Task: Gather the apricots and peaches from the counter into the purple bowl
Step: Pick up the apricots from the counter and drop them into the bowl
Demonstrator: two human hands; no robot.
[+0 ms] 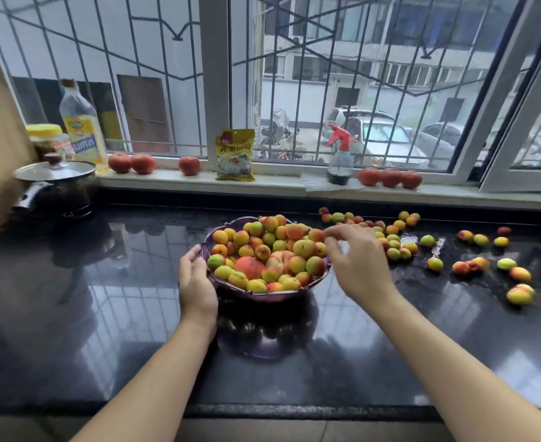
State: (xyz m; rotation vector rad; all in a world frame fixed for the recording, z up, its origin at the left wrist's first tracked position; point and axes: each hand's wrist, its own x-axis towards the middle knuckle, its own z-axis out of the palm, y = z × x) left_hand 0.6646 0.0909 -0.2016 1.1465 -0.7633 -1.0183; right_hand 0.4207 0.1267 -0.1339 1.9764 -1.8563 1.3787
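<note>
The purple bowl [272,295] stands mid-counter, heaped with yellow-orange apricots [264,250] and a larger red peach [249,267]. My left hand [195,282] holds the bowl's left rim, fingers curled against it. My right hand [356,260] hovers over the bowl's right edge with fingers loosely bent; its fingertips are at an apricot [316,235] on top of the pile, and I cannot tell whether they pinch it. Several loose apricots [396,247] lie scattered on the wet black counter [103,298] to the right, out to a pair [519,295] near the edge of view.
A lidded pot [55,186] sits at the back left beside an oil bottle [82,126] and a jar [47,138]. On the windowsill are tomatoes [132,163], a yellow packet [235,154] and a spray bottle [340,157]. The counter's front edge [294,413] runs below my arms.
</note>
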